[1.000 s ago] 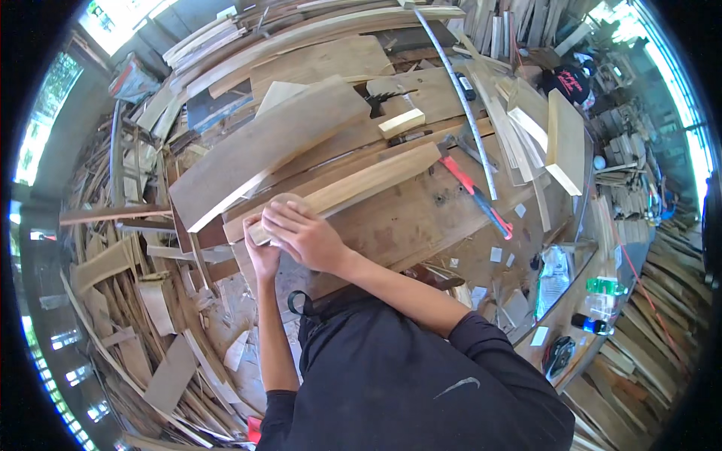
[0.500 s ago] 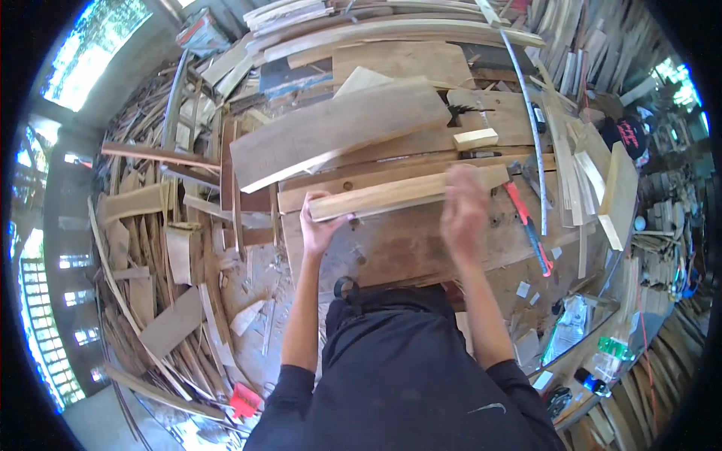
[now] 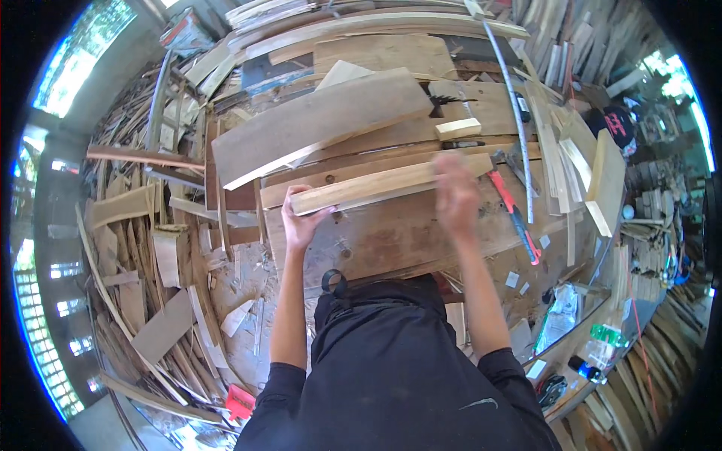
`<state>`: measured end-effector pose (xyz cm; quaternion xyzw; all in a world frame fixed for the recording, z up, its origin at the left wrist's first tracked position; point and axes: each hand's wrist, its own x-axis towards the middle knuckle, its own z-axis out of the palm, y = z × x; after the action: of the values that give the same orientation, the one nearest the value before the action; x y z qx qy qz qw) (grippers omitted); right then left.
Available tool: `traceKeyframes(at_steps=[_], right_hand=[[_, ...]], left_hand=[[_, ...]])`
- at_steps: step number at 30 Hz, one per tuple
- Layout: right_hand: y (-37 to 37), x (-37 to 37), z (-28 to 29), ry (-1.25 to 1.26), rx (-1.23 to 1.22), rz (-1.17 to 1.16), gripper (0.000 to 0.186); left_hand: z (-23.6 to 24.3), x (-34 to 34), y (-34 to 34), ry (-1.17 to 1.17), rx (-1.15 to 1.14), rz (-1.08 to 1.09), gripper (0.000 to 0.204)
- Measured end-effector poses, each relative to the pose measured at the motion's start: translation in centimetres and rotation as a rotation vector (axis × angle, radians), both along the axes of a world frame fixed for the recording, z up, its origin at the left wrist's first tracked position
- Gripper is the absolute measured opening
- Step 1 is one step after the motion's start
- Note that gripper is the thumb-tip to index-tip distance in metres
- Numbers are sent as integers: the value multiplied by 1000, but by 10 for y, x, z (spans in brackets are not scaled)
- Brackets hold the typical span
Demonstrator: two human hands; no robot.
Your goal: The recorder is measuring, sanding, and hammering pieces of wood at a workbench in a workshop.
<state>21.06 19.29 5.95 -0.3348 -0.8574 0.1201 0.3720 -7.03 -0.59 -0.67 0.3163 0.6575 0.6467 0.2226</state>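
Observation:
My left hand [image 3: 304, 218] grips the left end of a pale wooden strip [image 3: 368, 184], thumb below and fingers around its end. The strip lies aslant above the workbench top [image 3: 391, 240], its right end farther from me. My right hand [image 3: 456, 195] is at the strip's right part, smeared by motion; its fingers cannot be made out. Just right of it lies a hammer [image 3: 514, 214] with a red and black handle. Beyond the strip are a wide board [image 3: 323, 128] and a short wood block [image 3: 457, 130], with a slim dark tool [image 3: 462, 144] near the block.
A long thin metal bar [image 3: 511, 105] runs along the bench's right side, beside several loose planks [image 3: 553, 158]. Offcuts and scrap wood [image 3: 162, 323] crowd the left. Long boards [image 3: 376, 34] are stacked at the back. A plastic bottle [image 3: 602, 346] stands at the lower right.
The whole scene has shifted slightly left and up in the picture. My left hand keeps its hold on the strip. My right hand, blurred in both frames, sits slightly nearer the strip's right end.

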Motion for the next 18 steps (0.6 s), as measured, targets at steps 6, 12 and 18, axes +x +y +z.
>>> traceKeyframes(at_steps=[6, 12, 18], right_hand=[[-11, -26, 1, 21, 7, -154, 36], [-127, -148, 2, 8, -53, 503, 40], [-55, -71, -10, -24, -48, 255, 37]], left_hand=[[-3, 2, 4, 14, -38, -4, 63], [-27, -5, -3, -91, 178, 115, 48], [2, 3, 1, 15, -19, 2, 65]])
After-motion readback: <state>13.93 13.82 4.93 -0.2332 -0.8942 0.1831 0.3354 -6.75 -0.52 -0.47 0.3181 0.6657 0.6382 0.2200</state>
